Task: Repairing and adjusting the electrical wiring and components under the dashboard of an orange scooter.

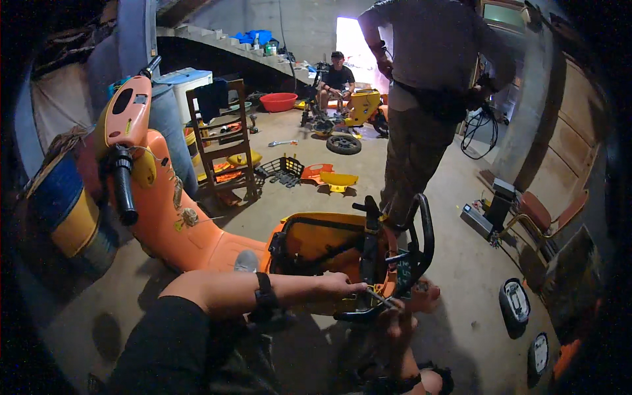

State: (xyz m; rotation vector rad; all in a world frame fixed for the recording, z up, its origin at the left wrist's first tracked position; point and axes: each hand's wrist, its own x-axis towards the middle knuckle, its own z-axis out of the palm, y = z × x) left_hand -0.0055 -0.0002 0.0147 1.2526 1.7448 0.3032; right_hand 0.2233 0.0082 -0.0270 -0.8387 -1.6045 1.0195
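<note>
An orange scooter body (197,230) lies before me, its open rear compartment (316,247) facing up. My left hand (339,284) reaches over the compartment's near rim, fingers pinched by the rear frame; what they grip is too small to name. My right hand (397,322) is closed around the lower end of a thin metal rod-like tool (380,297), whose upper end meets my left fingertips. Beside them rise a black grab rail (426,230) and a green plate (403,268), partly hidden by the frame.
A person (428,99) stands close behind the scooter's rear; another (337,82) sits farther back by a yellow scooter (363,107). Around lie a loose wheel (343,144), a black crate (283,170), a wooden chair frame (220,145) and white-and-black parts (515,303). Barrels (72,217) stand left.
</note>
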